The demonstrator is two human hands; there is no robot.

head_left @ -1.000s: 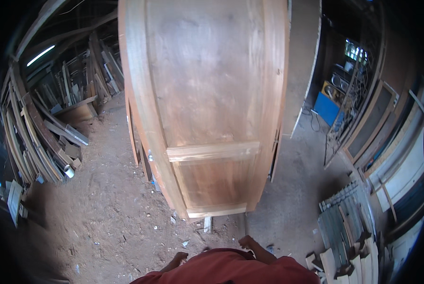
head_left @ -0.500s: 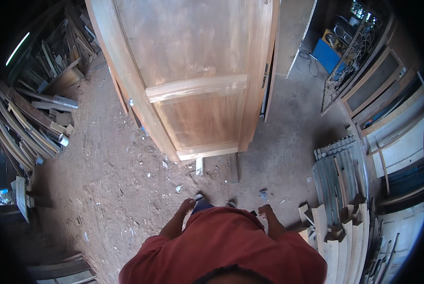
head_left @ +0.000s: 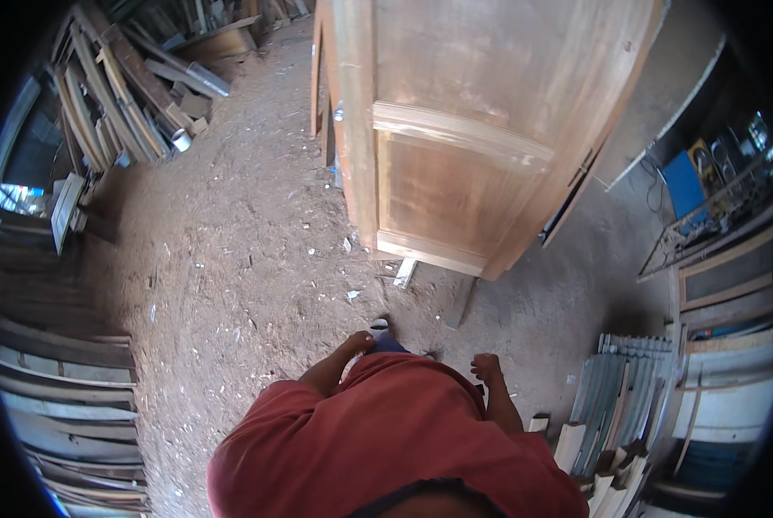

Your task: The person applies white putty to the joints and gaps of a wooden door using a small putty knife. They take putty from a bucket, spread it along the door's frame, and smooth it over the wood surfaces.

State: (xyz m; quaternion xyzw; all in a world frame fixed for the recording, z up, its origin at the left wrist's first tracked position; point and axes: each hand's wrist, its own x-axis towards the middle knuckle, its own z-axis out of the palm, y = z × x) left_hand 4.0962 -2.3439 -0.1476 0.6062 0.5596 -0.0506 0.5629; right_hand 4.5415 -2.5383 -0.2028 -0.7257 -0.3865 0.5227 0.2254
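My left hand [head_left: 361, 342] hangs beside my left thigh, close to the blue trouser leg [head_left: 390, 343]. It is small in the picture and its fingers are hard to make out. On the other side, my right hand [head_left: 487, 368] hangs away from my body, its fingers loosely bent and a little apart, with nothing visible in them. Ahead of me stands a tall panelled wooden door [head_left: 464, 186], its lower end raised on wooden blocks [head_left: 406, 273]. Neither hand touches it.
Stacked boards [head_left: 75, 414] lie at the left, and leaning planks [head_left: 114, 99] stand at the far left. Corrugated sheets [head_left: 606, 393] and lumber [head_left: 569, 447] are at the right. Wood scraps and shavings litter the dirt floor [head_left: 231, 285]. Beyond the door is a blue box [head_left: 685, 186].
My view has turned left, so the door now sits further right and more boards show at the left. My left foot shows more plainly. Both arms still hang at my sides.
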